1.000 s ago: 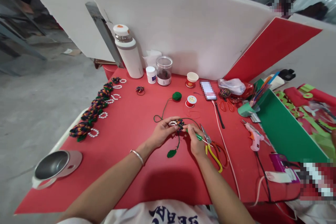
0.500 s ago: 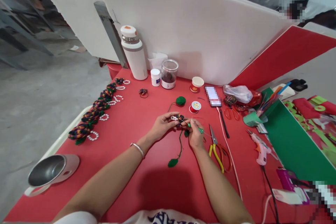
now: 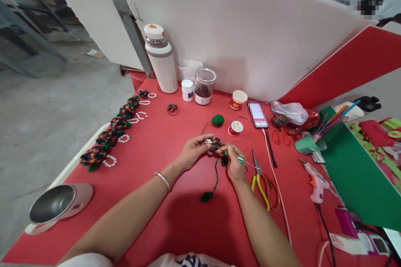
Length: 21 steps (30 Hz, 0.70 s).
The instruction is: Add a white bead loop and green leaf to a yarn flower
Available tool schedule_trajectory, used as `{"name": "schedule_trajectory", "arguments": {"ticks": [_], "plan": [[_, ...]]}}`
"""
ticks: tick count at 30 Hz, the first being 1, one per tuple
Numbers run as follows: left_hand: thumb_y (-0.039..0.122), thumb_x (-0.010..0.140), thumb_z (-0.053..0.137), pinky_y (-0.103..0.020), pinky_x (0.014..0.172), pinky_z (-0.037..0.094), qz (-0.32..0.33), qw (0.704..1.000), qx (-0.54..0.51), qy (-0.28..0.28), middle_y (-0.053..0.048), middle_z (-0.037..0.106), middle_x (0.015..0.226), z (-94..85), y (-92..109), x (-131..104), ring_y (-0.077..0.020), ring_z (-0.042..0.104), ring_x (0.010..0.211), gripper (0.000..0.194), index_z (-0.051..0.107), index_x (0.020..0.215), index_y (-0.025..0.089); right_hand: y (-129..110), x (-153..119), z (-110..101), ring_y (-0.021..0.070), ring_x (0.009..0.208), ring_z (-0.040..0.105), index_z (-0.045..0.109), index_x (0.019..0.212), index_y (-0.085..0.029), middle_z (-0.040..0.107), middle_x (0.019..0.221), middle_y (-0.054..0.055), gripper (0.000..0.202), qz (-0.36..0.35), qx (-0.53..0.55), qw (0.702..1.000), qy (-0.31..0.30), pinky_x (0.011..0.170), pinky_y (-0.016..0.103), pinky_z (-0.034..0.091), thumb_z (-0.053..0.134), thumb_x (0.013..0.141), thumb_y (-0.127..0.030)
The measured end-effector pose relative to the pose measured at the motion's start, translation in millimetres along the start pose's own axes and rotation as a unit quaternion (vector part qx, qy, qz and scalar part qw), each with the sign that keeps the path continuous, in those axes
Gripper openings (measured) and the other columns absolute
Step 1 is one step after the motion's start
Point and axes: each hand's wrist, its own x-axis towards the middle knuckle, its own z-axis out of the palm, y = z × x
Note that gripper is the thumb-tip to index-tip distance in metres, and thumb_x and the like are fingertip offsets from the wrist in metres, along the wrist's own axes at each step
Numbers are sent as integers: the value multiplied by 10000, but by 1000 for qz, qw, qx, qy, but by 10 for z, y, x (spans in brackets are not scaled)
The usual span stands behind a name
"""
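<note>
My left hand (image 3: 194,149) pinches a small multicoloured crocheted yarn piece (image 3: 215,144) with white pearl-like beads (image 3: 208,141) at its left side. In my right hand (image 3: 235,166) is a crochet hook (image 3: 240,159) with a green handle; its thin shaft end meets the yarn piece, though fingers partly hide the contact. Below the hands, a green yarn stem ends in a green leaf (image 3: 206,197) on the red table. A ball of green yarn (image 3: 217,120) lies just beyond, its strand running toward my left hand. Beside it stands a spool of red thread (image 3: 235,128).
Several yarn pieces with bead loops line the left edge, above a steel mug (image 3: 59,204). At the back stand a white flask (image 3: 163,64) and a clear jar (image 3: 205,86). Scissors (image 3: 257,167), a phone (image 3: 258,114), a glue gun (image 3: 317,181) and a green box (image 3: 360,179) lie right.
The camera view has shifted slightly. Both hands keep hold of the yarn piece and the hook; the yarn piece is turned a little, showing more of its multicoloured face.
</note>
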Motion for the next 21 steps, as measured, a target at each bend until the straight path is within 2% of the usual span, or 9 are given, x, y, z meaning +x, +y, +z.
{"name": "schedule_trajectory", "arguments": {"ticks": [10,18,21], "plan": [[306,746,829,-319,721,525,-3,1000,1,3,-102,743,973,0,-14,-4,-132,647,674,523,697,1226,145,-7,-2,4,160,654,643,709,811,-201,726,770,41,346,4,-15,1000,-7,647,286,508,580,922,-502],[298,745,830,-318,725,525,-10,1000,-7,3,-94,743,960,4,-4,-6,-131,647,673,516,702,1223,151,-16,-2,1,162,714,655,718,809,-203,736,850,52,339,1,-14,1000,-11,667,286,512,579,930,-488],[305,753,823,-318,725,528,-7,1000,3,4,-96,744,968,-4,-13,-5,-132,652,679,516,702,1231,157,-18,1,5,177,734,666,713,803,-205,733,809,52,358,-1,-21,1000,-9,671,296,526,577,922,-514]]}}
